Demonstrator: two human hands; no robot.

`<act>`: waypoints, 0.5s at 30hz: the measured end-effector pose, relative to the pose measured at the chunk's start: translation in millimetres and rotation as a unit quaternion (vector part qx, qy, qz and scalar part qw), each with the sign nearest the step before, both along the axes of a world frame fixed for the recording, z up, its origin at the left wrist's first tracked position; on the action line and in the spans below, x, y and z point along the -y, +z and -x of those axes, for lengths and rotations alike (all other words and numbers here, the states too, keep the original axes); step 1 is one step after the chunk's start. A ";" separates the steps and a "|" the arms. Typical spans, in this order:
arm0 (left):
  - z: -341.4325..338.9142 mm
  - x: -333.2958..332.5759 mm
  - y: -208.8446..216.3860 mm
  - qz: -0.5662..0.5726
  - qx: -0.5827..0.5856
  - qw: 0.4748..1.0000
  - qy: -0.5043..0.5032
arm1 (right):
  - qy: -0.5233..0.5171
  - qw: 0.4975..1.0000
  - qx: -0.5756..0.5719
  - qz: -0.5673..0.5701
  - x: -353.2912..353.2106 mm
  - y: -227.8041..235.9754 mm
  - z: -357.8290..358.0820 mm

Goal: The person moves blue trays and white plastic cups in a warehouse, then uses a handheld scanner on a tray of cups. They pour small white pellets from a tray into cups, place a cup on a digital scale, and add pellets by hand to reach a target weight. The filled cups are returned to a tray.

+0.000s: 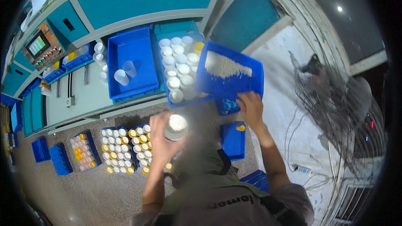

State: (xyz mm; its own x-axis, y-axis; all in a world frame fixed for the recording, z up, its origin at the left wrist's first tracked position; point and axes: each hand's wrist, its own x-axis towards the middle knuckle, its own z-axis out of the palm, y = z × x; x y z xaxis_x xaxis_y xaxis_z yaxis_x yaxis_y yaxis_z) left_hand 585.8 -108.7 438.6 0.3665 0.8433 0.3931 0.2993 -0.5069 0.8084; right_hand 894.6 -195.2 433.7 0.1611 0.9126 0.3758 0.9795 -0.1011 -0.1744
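Note:
My left hand [161, 132] is closed around a whitish plastic tub [176, 129]. Thin white sticks, packed on end, show at the tub's mouth. At the near edge of a blue tray [228, 84] is my right hand [251, 108], its fingers bent and drawn together; what they hold, if anything, is too small to make out. A bank of similar thin white sticks [228, 66] lies along the tray's far side. Beside it on the left, rows of white tubs [181, 69], many filled, stand in a blue crate, partly covered by the tray.
A blue bin [144, 58] with two clear cups [122, 77] stands on the machine bench. Crates of white- and yellow-topped tubs [117, 150] cover the floor at left. A small blue bin [233, 144] sits below my right hand. Cables [289, 142] hang along the right wall.

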 end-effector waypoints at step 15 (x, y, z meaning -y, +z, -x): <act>-65.2 -104.7 -56.4 0.163 -0.101 0.943 0.271 | 0.188 0.971 -0.081 0.121 -416.5 -147.5 -133.5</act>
State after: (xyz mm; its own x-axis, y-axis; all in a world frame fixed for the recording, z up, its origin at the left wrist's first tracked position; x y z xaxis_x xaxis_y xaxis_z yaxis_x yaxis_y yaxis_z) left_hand 651.0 -4.0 382.2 -0.1129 0.9924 0.0495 0.6081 0.0296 0.7933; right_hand 1028.1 221.2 286.1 -0.1615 0.9769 0.1400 0.9166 0.2010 -0.3455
